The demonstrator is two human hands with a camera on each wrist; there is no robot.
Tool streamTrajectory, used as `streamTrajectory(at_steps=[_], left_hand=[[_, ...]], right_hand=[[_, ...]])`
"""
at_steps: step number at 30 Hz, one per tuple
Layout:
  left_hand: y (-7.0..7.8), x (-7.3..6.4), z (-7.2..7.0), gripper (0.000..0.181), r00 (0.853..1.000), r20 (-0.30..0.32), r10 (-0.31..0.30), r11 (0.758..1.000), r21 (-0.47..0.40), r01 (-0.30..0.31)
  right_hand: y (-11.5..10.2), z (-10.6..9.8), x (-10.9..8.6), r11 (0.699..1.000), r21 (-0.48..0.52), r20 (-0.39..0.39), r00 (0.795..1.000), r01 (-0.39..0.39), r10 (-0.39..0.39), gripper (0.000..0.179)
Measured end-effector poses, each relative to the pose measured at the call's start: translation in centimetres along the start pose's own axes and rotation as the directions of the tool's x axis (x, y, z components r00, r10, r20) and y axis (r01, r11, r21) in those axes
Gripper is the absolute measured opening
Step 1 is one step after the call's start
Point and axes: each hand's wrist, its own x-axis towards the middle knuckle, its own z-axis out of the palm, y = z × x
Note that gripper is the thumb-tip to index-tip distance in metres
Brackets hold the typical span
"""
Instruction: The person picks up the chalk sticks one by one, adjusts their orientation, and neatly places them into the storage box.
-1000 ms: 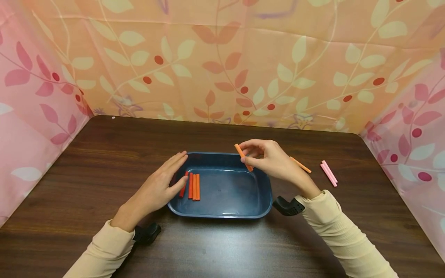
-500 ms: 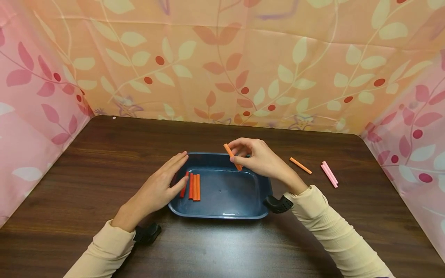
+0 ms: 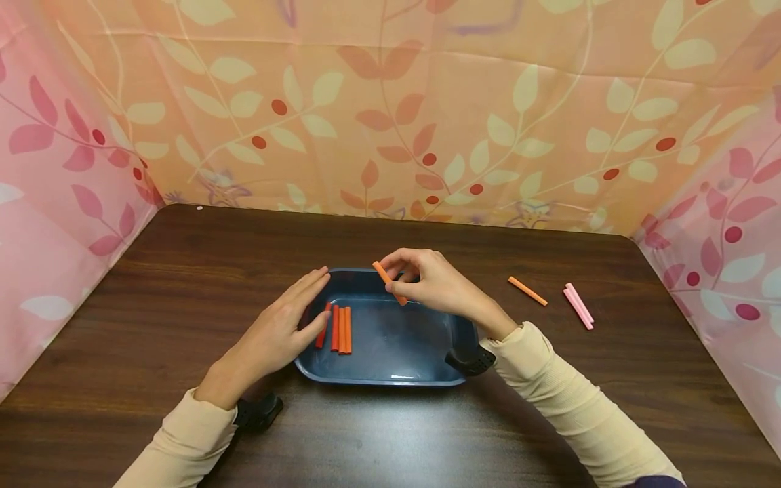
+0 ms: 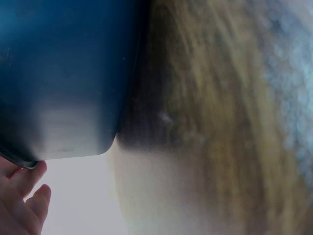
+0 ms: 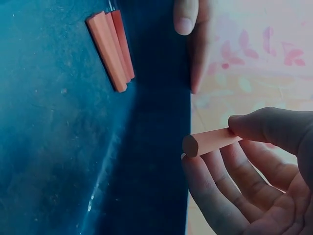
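Note:
My right hand [image 3: 436,285] pinches an orange stick [image 3: 383,274] between thumb and fingers, above the far side of a dark blue tray [image 3: 396,382]. In the right wrist view the held stick [image 5: 212,142] is round, with a flat end like a piece of chalk. At the tray's left rim rests my left hand [image 3: 281,322], fingers straight along the edge and thumb reaching over the inside. Beside that thumb, red sticks [image 3: 335,329] and orange sticks [image 3: 345,330] lie side by side on the tray floor; the thumb partly hides the leftmost red one.
To the right of the tray, a loose orange stick [image 3: 527,291] lies on the dark wooden table [image 3: 152,305]. Farther right is a pair of pink sticks [image 3: 578,306]. A floral cloth [image 3: 390,122] hangs behind the table and along both sides.
My right hand has moved left over the tray with the orange stick, uncovering the loose orange stick on the table. The left hand has stayed at the rim.

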Motion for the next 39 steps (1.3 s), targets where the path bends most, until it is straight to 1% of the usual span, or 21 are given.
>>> streamTrajectory(at_steps=[4,6,11,17,25,33,39], left_hand=[[0.0,0.0,-0.1,0.064,1.000,0.007,-0.003,1.000,-0.001,0.003],[0.0,0.0,-0.1,0.064,1.000,0.008,-0.005,1.000,0.001,0.005],[-0.1,0.0,0.0,0.062,1.000,-0.003,0.003,1.000,0.004,-0.003],[-0.1,-0.1,-0.1,0.063,1.000,-0.003,-0.004,1.000,-0.001,0.004],[0.1,0.0,-0.1,0.064,1.000,0.007,-0.008,1.000,-0.007,0.009],[0.1,0.0,-0.1,0.063,1.000,0.007,-0.003,1.000,-0.001,0.003],[0.1,-0.1,0.0,0.063,1.000,-0.006,0.005,1.000,0.004,-0.005]], right_hand=[[0.3,0.5,0.6,1.000,-0.007,0.015,1.000,0.006,-0.006,0.034],[0.4,0.8,0.9,1.000,0.005,0.027,1.000,0.005,-0.005,0.034],[0.5,1.4,1.3,0.999,0.041,0.069,0.997,-0.027,0.024,0.034],[0.2,2.1,1.5,0.999,-0.001,0.123,0.991,-0.050,0.050,0.035],[0.2,2.9,1.8,0.994,0.007,0.185,0.977,-0.111,0.108,0.042],[0.4,3.6,2.0,0.990,0.018,0.242,0.962,-0.136,0.128,0.042],[0.4,4.3,2.2,0.983,0.014,0.269,0.948,-0.182,0.172,0.042]])
